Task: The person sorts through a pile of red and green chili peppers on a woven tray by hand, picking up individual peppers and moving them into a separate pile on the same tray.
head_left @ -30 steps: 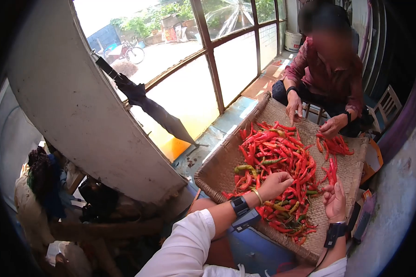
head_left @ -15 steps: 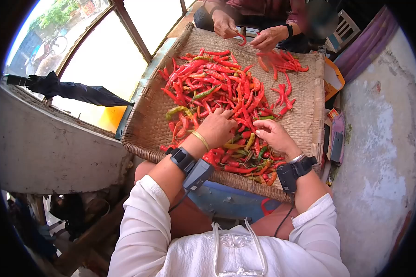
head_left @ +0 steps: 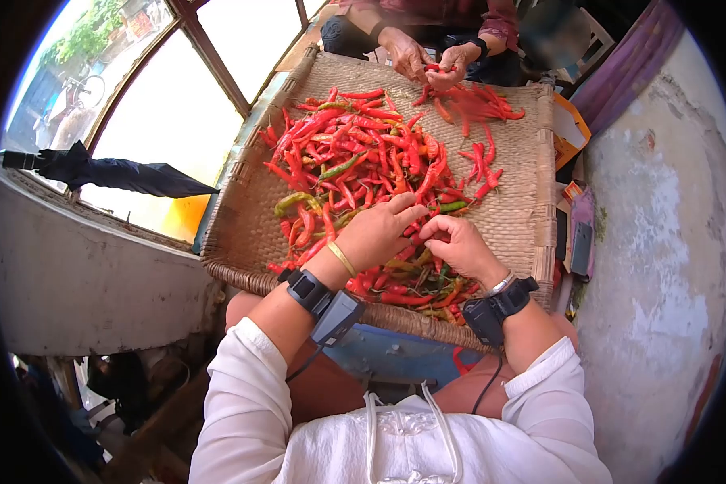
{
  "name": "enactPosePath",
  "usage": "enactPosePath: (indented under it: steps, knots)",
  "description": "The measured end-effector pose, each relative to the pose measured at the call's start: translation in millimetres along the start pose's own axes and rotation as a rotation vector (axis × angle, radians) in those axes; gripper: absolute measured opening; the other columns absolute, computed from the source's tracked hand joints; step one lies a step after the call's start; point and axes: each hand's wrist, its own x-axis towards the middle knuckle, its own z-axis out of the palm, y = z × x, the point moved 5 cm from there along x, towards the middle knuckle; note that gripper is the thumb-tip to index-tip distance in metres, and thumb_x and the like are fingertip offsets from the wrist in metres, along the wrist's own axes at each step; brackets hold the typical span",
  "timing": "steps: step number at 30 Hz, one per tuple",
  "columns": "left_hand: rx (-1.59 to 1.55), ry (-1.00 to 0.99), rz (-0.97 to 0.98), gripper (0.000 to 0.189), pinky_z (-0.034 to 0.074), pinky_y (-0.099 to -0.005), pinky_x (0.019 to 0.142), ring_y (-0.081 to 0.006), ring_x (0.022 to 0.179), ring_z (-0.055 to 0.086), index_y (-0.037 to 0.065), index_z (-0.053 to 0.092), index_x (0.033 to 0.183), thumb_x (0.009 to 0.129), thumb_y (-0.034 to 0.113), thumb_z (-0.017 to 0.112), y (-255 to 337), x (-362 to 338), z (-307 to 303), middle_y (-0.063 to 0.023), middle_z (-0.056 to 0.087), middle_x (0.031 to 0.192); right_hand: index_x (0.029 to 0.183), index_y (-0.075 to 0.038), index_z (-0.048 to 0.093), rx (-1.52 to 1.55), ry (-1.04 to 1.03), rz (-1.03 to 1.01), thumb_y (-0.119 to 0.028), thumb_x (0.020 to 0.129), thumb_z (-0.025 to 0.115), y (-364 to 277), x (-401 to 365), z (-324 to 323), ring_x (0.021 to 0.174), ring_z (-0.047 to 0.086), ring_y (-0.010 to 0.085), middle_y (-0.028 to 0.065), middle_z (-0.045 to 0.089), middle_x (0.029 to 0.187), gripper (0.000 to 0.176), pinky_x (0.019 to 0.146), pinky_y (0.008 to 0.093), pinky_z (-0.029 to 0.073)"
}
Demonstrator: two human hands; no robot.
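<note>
Well, chilli heap [head_left: 359, 149]: it covers the left and middle of the woven tray [head_left: 524, 214], reaching to the near rim, mostly red with green and yellowish pods mixed in.
Left hand [head_left: 377, 231]: mine lies palm down over the near part of the heap, fingers reaching right and a little bent, not spread wide.
Right hand [head_left: 462, 248]: mine comes in from the right with fingers curled, thumb side toward the left fingertips, just beside them.
Grip: my own fingers hide the tips, so I can't tell whether either hand is closed on a pod.
Weight: each chilli should be very light, so a fingertip pinch ought to be enough.
Skin: they look smooth and glossy, so I expect them to slide and roll if pinched off-centre.
Stiffness: firm but likely to give a little; too hard a squeeze could split one.
Where to hold: I would pinch at the stem end, or across the thick upper part, rather than by the thin tip.
Awkward ones: the curled yellow-green chilli [head_left: 296, 202] at the left may turn in the fingers; the green chilli [head_left: 340, 167] in mid-heap looks straighter and easier.
Tangle: pods cross over one another, so lifting one may drag its neighbours.
Far side: the co-worker's hands [head_left: 407, 56] meet above the smaller pile [head_left: 484, 105] at the far right.
</note>
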Motion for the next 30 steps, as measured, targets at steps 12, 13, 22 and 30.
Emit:
enactPosePath:
  steps: [12, 13, 22, 30]
  knots:
    - [0.274, -0.295, -0.116, 0.033, 0.046, -0.0388, 0.075, -0.0292, 0.088, 0.056, 0.003, 0.055, 0.101, 0.073, 0.021, 0.060, -29, -11, 28, -0.0129, 0.058, 0.090, 0.114, -0.002, 0.050, 0.658, 0.559, -0.157, -0.009, 0.083, 0.053, -12, -5, -81, 0.086, 0.052, 0.0089, 0.0025, 0.055, 0.096, 0.031, 0.072, 0.0208, 0.042]
    - [0.274, -0.292, -0.117, 0.033, 0.046, -0.0388, 0.075, -0.0292, 0.088, 0.056, 0.003, 0.055, 0.101, 0.073, 0.021, 0.060, -29, -10, 27, -0.0129, 0.058, 0.090, 0.115, -0.002, 0.049, 0.478, 0.555, -0.096, -0.010, 0.083, 0.053, 0, -2, -78, 0.089, 0.051, 0.0087, 0.0026, 0.054, 0.099, 0.033, 0.073, 0.0203, 0.041]
    - [0.138, -0.343, -0.234, 0.032, 0.047, -0.0400, 0.074, -0.0308, 0.087, 0.057, 0.004, 0.055, 0.102, 0.074, 0.021, 0.058, -34, -14, 38, -0.0146, 0.058, 0.091, 0.112, 0.000, 0.052, -0.080, 0.022, -0.042, -0.009, 0.075, 0.060, 34, 15, 4, 0.080, 0.057, 0.0138, 0.0081, 0.058, 0.090, 0.039, 0.073, 0.0263, 0.047]
    - [0.007, -0.362, -0.198, 0.034, 0.047, -0.0405, 0.073, -0.0316, 0.087, 0.056, 0.007, 0.055, 0.106, 0.074, 0.016, 0.058, -20, -8, 30, -0.0147, 0.056, 0.096, 0.107, -0.006, 0.057, -0.156, 0.063, 0.065, -0.015, 0.072, 0.065, 51, 15, 6, 0.061, 0.055, 0.0135, 0.0026, 0.058, 0.067, 0.036, 0.058, 0.0282, 0.045]
